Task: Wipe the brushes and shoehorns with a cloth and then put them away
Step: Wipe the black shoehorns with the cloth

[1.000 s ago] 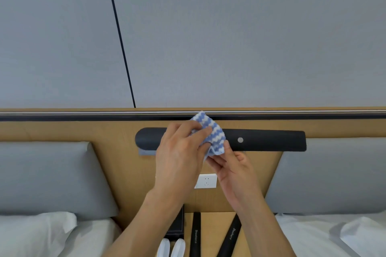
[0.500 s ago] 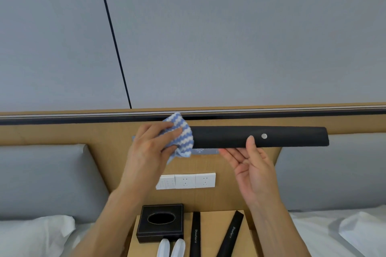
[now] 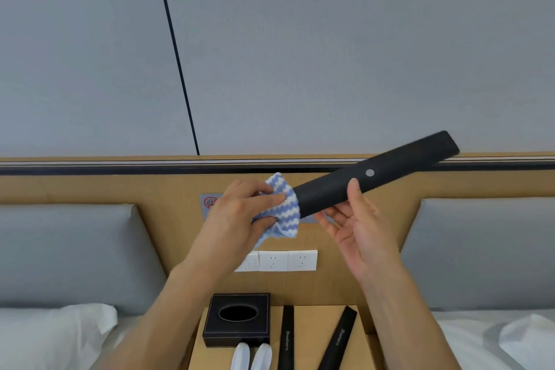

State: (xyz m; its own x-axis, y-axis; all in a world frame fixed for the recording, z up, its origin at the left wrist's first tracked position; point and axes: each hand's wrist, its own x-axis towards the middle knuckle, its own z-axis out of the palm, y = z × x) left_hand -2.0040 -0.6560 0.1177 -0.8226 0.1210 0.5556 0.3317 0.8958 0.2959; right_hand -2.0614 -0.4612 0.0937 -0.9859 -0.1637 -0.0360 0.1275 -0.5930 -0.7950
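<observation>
A long black shoehorn (image 3: pixel 387 170) with a silver stud is held up in front of the wooden headboard, tilted so its right end points up. My right hand (image 3: pixel 353 227) grips it from below near the middle. My left hand (image 3: pixel 240 215) holds a blue-and-white zigzag cloth (image 3: pixel 285 207) wrapped around the shoehorn's lower left end. Two more black pieces lie on the nightstand below: one labelled shoehorn (image 3: pixel 286 336) lies straight, another labelled shoehorn (image 3: pixel 339 336) lies slanted.
A black tissue box (image 3: pixel 237 320) stands at the back left of the wooden nightstand (image 3: pixel 312 330), with two white items (image 3: pixel 252 356) in front of it. White wall sockets (image 3: pixel 288 260) sit on the headboard. Grey cushions and white bedding flank both sides.
The shoehorn has tilted from level to right end up. The cloth in my left hand has slid to its left end. My right hand has closed around the shoehorn's middle.
</observation>
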